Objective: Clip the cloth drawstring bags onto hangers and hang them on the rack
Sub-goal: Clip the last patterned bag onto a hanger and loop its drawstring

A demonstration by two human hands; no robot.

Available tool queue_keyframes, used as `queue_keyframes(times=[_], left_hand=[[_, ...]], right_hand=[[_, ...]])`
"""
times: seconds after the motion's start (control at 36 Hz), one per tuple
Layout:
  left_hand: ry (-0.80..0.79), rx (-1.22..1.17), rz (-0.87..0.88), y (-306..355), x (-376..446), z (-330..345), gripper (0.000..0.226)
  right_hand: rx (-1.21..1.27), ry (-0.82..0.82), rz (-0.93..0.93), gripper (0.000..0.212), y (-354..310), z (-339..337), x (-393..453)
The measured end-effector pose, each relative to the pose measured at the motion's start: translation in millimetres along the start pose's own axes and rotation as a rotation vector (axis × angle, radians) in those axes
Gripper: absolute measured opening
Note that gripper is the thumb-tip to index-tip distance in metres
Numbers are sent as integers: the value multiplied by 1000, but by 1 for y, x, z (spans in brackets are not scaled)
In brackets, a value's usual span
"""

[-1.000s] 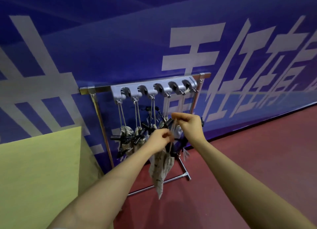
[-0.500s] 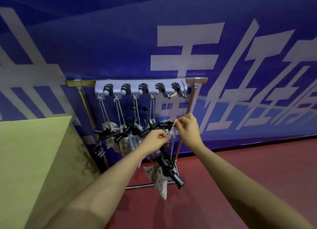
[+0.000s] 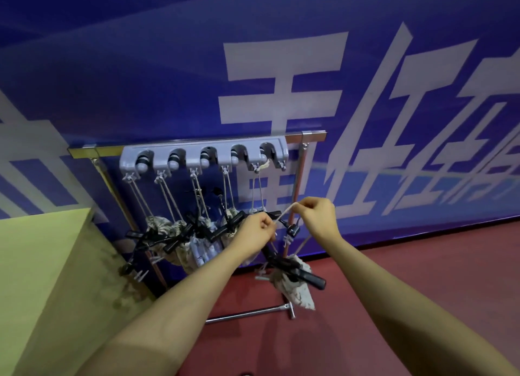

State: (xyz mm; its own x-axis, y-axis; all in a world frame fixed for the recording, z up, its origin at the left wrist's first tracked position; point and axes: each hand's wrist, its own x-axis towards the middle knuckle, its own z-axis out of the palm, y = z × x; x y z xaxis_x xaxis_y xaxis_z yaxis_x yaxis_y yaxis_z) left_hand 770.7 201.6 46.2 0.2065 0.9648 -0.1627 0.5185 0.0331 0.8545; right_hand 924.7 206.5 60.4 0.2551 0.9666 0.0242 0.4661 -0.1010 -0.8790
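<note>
At the far left stands a yellow-green panel [image 3: 42, 277], its slanted edge running down toward the rack's left post. The metal rack [image 3: 312, 135] stands against a blue banner [image 3: 168, 65] with large white characters, on a dark red floor [image 3: 422, 277]. Along the rack's top rail sits a grey hook strip [image 3: 202, 150] with five round holders. From its hooks cords run down to a cluster of patterned cloth drawstring bags [image 3: 168, 229] clipped to black hangers [image 3: 174, 242], crowded together below the strip's left and middle. The left hand [image 3: 257, 230] is curled into a fist in front of that cluster, fingers closed round the upper end of a black clip hanger [image 3: 295, 271] that slopes down to the right. A pale drawstring bag [image 3: 295, 294] hangs from that hanger's lower end, near the rack's right foot bar [image 3: 247, 313]. A white drawstring [image 3: 285, 213] stretches taut between the two hands. The right hand [image 3: 319, 219], just beside the rack's right post, pinches the cord's upper end with curled fingers.
</note>
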Motion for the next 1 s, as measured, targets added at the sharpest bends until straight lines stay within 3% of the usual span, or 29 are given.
queue_keyframes(times=[0.08, 0.28, 0.44, 0.81, 1.0], left_hand=[[23, -31, 24, 5, 21, -3, 23], [146, -114, 22, 21, 74, -18, 17], [224, -65, -12, 28, 114, -24, 20], [157, 61, -72, 9, 158, 8, 28], [163, 69, -73, 9, 154, 10, 13]], right_hand=[[18, 26, 22, 29, -4, 8, 22], [10, 65, 11, 16, -16, 21, 72], [-21, 71, 1, 18, -17, 29, 111], [-91, -74, -3, 29, 18, 45, 142], [-129, -75, 7, 23, 23, 44, 135]])
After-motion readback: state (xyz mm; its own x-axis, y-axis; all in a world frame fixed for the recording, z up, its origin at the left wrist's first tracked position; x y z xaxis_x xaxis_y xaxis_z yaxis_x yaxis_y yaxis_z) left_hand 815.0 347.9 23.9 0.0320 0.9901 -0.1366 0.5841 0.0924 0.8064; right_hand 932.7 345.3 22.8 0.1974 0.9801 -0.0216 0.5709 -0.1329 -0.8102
